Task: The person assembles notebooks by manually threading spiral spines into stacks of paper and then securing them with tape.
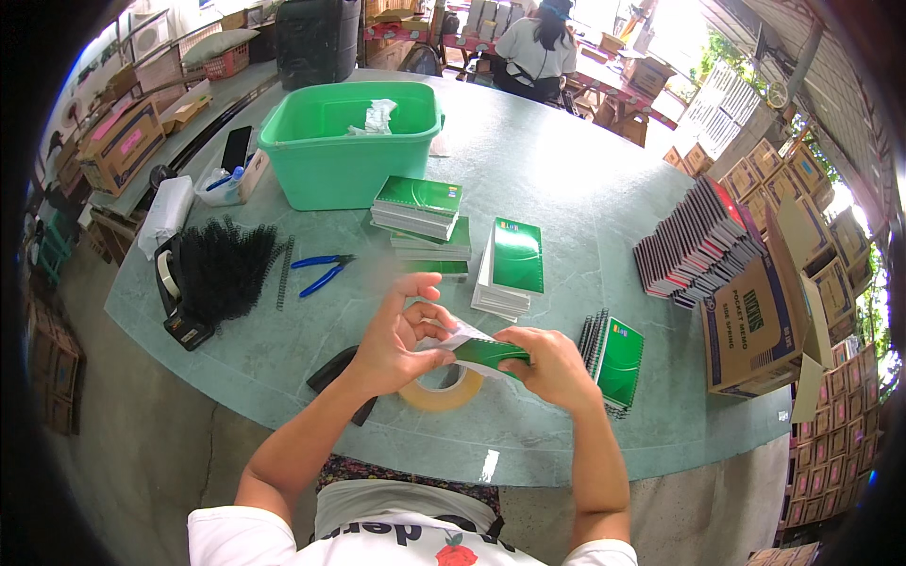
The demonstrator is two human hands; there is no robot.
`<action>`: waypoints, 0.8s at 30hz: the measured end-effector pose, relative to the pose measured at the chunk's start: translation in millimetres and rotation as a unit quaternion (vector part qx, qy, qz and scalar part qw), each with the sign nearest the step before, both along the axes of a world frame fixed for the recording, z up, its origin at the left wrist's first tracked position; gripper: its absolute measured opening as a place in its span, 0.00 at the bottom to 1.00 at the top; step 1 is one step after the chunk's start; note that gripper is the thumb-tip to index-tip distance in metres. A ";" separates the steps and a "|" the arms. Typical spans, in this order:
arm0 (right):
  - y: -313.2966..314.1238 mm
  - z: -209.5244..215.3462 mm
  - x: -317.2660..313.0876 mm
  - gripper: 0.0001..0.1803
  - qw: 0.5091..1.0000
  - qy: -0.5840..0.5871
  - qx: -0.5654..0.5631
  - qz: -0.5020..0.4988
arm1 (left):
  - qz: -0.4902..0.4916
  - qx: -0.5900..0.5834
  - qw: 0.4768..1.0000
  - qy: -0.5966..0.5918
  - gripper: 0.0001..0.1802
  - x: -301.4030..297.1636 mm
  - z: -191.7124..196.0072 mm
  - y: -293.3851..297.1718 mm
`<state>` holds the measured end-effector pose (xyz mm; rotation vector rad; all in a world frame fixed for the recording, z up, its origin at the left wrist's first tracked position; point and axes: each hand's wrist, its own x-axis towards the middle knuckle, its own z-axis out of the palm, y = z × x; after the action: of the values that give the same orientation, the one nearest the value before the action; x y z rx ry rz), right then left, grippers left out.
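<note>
A small green-covered notepad with white pages is bent between my two hands above the table's near side. My right hand grips its right end, thumb and fingers closed on the cover. My left hand pinches the left end near the white pages, its upper fingers curled and raised. Below them lies a roll of yellowish tape, partly hidden by my left wrist. Right of my right hand sit several green notebooks with black spiral coils. Stacked green pads lie just beyond my hands.
A green tub stands at the back. Blue-handled cutters, a heap of black coils and a black tape dispenser lie left. Red-and-black notebooks and an open carton stand right. Another person sits farther back.
</note>
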<state>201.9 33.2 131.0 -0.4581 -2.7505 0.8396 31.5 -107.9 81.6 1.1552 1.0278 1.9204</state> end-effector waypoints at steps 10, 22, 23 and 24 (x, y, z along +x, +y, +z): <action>-1.5 -2.0 -6.1 0.21 0.986 0.134 -0.079 -0.063 | 0.026 -0.128 0.990 0.058 0.22 -18.5 -35.4 4.8; -13.4 -75.6 -31.1 0.25 0.841 0.346 -0.387 -0.154 | 0.080 -0.164 0.982 0.038 0.21 -33.3 -47.9 4.3; -14.7 -73.8 -33.0 0.24 0.823 0.376 -0.405 -0.133 | 0.090 -0.153 0.984 0.018 0.21 -35.3 -41.4 0.9; -16.5 -76.3 -35.7 0.23 0.812 0.374 -0.427 -0.134 | 0.100 -0.141 0.985 -0.002 0.21 -36.2 -36.3 -0.5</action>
<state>166.2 16.7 54.7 -0.4878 -1.4472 1.6989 -4.7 -108.4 45.3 0.9161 1.4068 1.8497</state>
